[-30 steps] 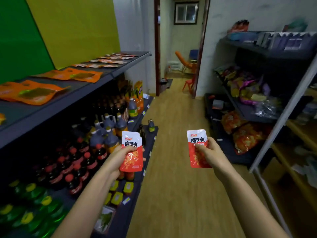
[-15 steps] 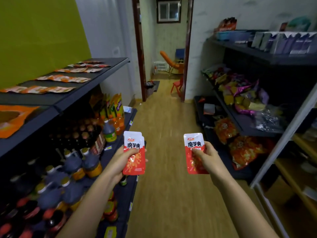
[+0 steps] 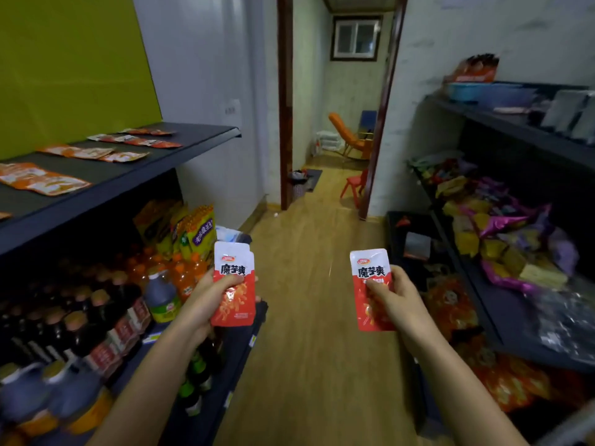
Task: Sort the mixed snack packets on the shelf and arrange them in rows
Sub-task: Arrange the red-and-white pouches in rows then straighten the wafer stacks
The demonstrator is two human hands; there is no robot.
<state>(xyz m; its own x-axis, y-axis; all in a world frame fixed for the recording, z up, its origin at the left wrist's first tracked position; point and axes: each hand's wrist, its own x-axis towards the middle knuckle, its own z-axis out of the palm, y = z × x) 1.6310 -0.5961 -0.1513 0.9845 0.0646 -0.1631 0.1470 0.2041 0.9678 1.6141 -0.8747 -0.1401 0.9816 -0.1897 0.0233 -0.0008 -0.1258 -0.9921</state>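
My left hand [image 3: 206, 300] grips a small stack of red-and-white snack packets [image 3: 234, 268], held upright over the aisle beside the left rack. My right hand [image 3: 397, 300] pinches one matching red-and-white packet [image 3: 370, 268] at the same height. On the dark top shelf [image 3: 135, 170] at the left, orange packets [image 3: 42, 180] lie flat in rows running towards the far end, where several smaller packets [image 3: 135, 140] lie. A jumbled heap of mixed snack packets [image 3: 502, 226] fills the middle shelf of the right rack.
Dark sauce bottles [image 3: 80, 320] and orange drink bottles [image 3: 183, 272] fill the lower left shelves. Wooden floor [image 3: 322, 317] runs between the racks to a doorway [image 3: 335, 123] with an orange chair [image 3: 347, 136] and a red stool [image 3: 354, 185] beyond. Orange bags [image 3: 450, 304] sit low on the right.
The view has moved forward along the aisle and swung right, so the left shelf's near packets slid out of view. Both hands still hold their packets at about the same height.
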